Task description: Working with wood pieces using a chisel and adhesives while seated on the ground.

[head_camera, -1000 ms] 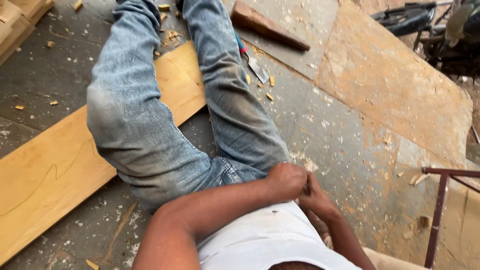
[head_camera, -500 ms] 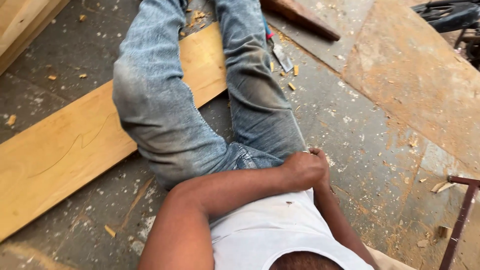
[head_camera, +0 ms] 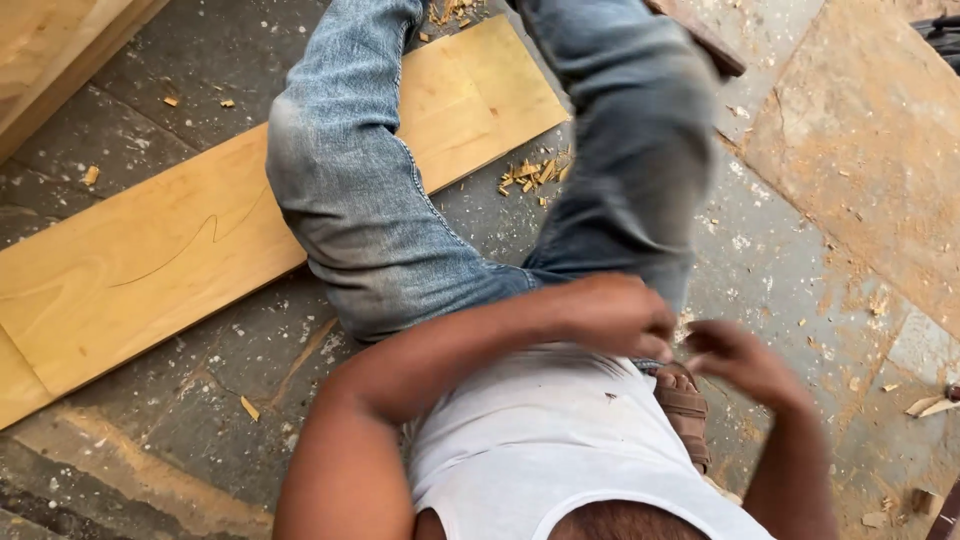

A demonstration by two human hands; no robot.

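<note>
I look down at my own body: white vest, blue jeans, a brown sandal. My left hand lies at my right hip against the jeans, fingers curled into a fist, nothing visible in it. My right hand hovers just to its right, a small gap between them, fingers bent and blurred; I cannot tell whether it holds anything. My left knee rests over a long pale wooden plank with a curved pencil line on it.
The stone floor is strewn with wood chips. Pale boards are stacked at top left. A dark brown strip of wood lies beyond my right leg, and a brown sheet covers the floor at right.
My hands, pressed together at the right hip before, have come apart; the right hand moved right. My right leg has swung and blurs. The view has shifted, showing more of the plank.
</note>
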